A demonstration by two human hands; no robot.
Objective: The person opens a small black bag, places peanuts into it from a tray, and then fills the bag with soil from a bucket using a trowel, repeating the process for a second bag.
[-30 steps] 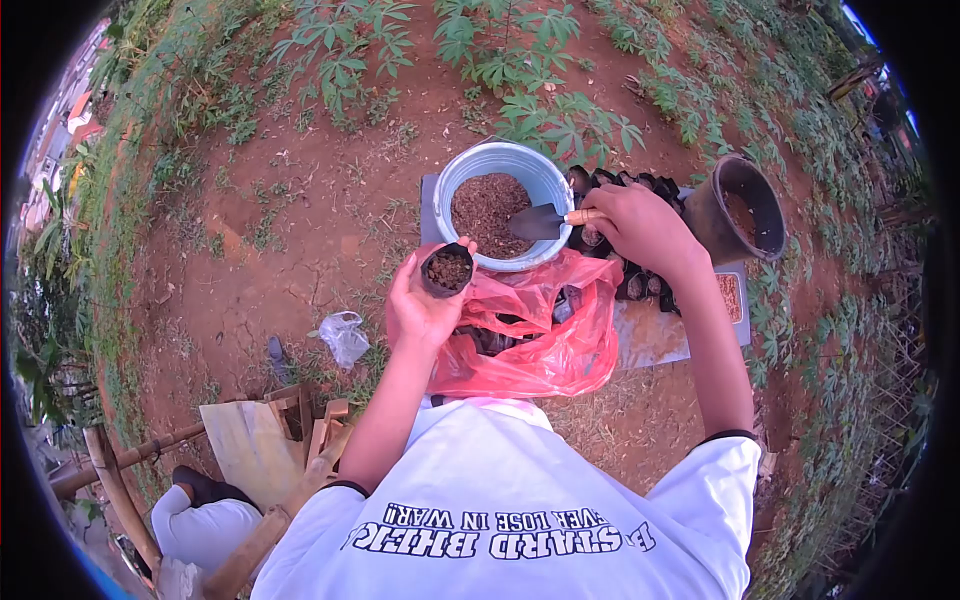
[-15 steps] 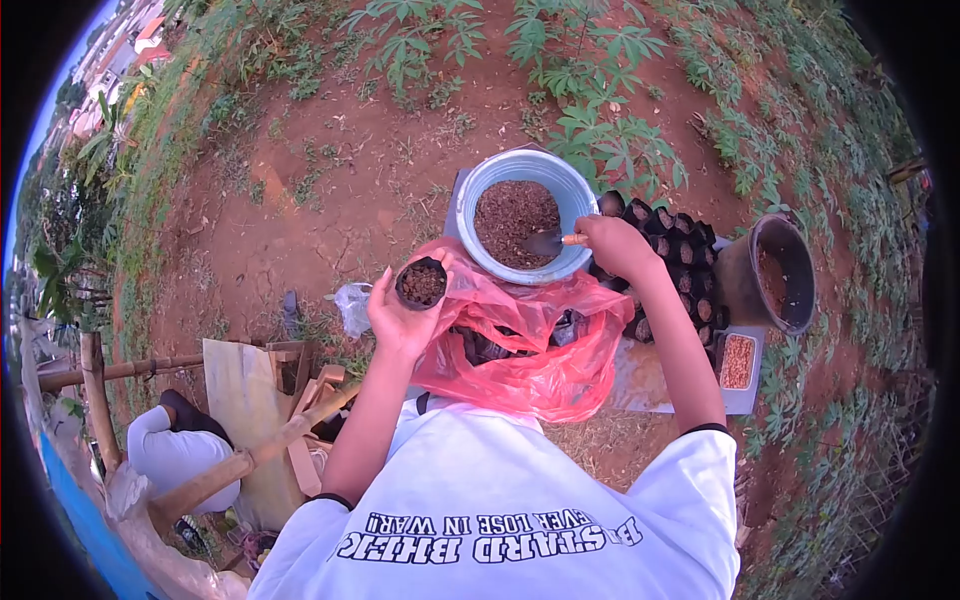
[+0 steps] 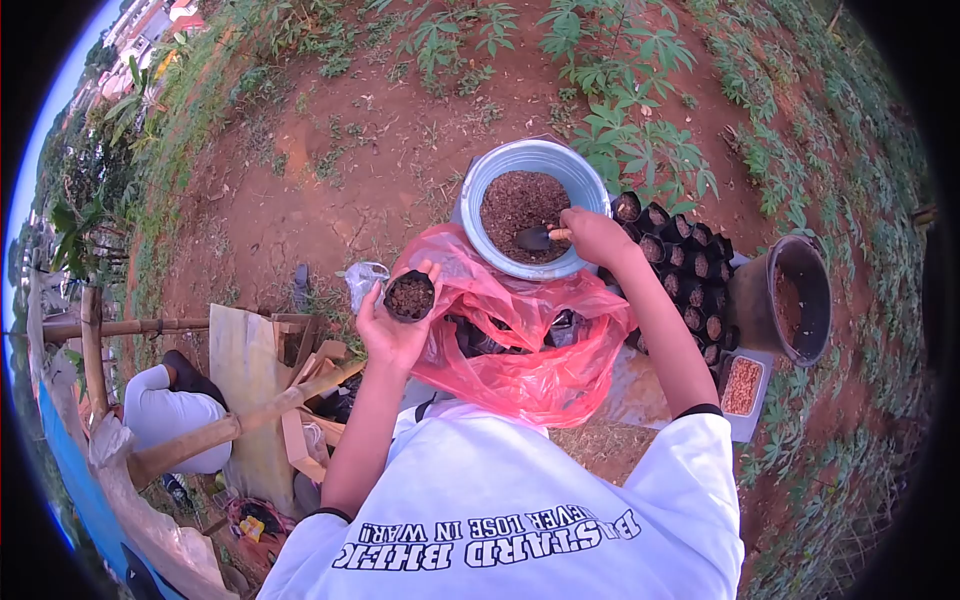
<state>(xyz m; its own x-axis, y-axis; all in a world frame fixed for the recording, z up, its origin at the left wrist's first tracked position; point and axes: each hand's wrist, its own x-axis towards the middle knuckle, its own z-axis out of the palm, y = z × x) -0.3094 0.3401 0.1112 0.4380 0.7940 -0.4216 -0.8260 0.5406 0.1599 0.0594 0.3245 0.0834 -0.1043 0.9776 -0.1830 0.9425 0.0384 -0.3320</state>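
My left hand (image 3: 393,335) is wrapped around a small black planting bag (image 3: 409,296) with dark soil up near its rim. My right hand (image 3: 597,238) grips the wooden handle of a small trowel (image 3: 536,238), whose dark blade lies over the soil in a light blue bucket (image 3: 481,183). Dark, crumbly soil (image 3: 522,205) covers the bucket's inside. Right below the bucket, a crumpled red plastic bag (image 3: 540,385) lies open with black bags inside it.
Several filled black planting bags (image 3: 676,257) stand in rows right of the bucket. A dark bucket (image 3: 755,303) tilts beside them, near a tray of tan seeds or pellets (image 3: 741,386). Bamboo poles (image 3: 250,425) and a person in white clothing (image 3: 165,420) are at lower left.
The trowel has shifted slightly left relative to the blue bucket, its blade staying at the soil. The view has turned a little. My left hand still holds the black planting bag.
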